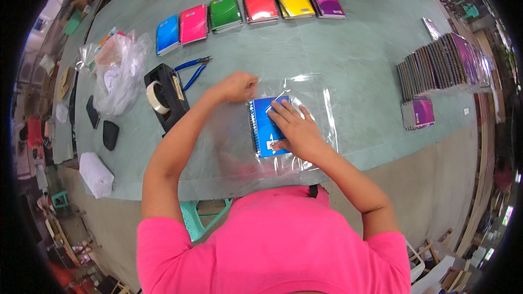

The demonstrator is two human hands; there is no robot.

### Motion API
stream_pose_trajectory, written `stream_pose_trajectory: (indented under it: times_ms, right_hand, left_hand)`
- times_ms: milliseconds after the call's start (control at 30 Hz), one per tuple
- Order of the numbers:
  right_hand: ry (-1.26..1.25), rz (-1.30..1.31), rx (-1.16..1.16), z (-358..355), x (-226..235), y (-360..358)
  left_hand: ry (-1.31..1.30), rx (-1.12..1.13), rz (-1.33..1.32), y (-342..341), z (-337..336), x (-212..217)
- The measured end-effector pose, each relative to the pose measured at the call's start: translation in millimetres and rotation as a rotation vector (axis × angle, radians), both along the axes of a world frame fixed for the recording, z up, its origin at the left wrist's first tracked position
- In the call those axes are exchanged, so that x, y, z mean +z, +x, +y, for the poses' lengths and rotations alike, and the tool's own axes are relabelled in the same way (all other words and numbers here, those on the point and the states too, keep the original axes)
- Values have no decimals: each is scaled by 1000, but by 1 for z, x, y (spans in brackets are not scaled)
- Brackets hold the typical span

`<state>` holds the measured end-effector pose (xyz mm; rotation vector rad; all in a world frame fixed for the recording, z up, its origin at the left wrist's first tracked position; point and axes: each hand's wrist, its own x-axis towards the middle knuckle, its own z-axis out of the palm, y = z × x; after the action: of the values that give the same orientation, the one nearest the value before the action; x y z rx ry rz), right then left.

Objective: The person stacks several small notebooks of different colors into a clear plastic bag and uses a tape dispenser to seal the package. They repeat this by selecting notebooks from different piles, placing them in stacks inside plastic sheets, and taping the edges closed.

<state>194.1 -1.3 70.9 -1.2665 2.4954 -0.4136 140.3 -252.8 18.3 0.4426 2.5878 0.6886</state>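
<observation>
The right hand [294, 128] is lying spread, pressing the blue notebook [265, 128] flat. The left hand [238, 86], just beyond it, is pinching the clear bag [310, 90]. That film looks slippery and limp, best gripped at its edge.

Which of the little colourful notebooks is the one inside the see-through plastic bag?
The blue notebook under the right hand. It lies in the clear plastic bag, while the other six sit bare in a row at the table's far side.

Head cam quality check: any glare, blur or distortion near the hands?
Head view: white glare streaks on the clear plastic bag over the blue notebook; both hands, left hand and right hand, sharp; table edge bows from fisheye; corners black.
</observation>
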Motion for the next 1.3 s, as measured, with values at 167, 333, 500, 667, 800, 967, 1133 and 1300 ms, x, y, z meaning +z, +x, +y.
stream_pose_trajectory:
  times_ms: [167, 333, 500, 667, 800, 967, 1133, 1300]
  right_hand:
    - [-6, -15, 25, 3, 0, -5]
    - [-43, -16, 65, 6, -1, -9]
    - [-106, 16, 96, 10, -11, -14]
    - [-194, -10, 110, 15, -22, -18]
    - [-261, -3, 157, 12, -40, -21]
    - [-150, 82, 379, 13, -20, -44]
    - [-8, -637, 141, -39, -34, -113]
    - [-385, -197, 5, -69, -53, -132]
  left_hand:
    - [71, 148, -56, 51, -22, 1]
    - [528, 965, -138, 107, -3, -2]
    - [821, 1110, -446, 158, 59, 19]
    - [146, 609, 133, 141, 85, 42]
    - [-76, 398, 175, 120, 125, 50]
    - [-151, 295, 86, 113, 125, 40]
    - [-134, 380, 153, 115, 129, 32]
    - [-135, 394, 169, 115, 132, 34]
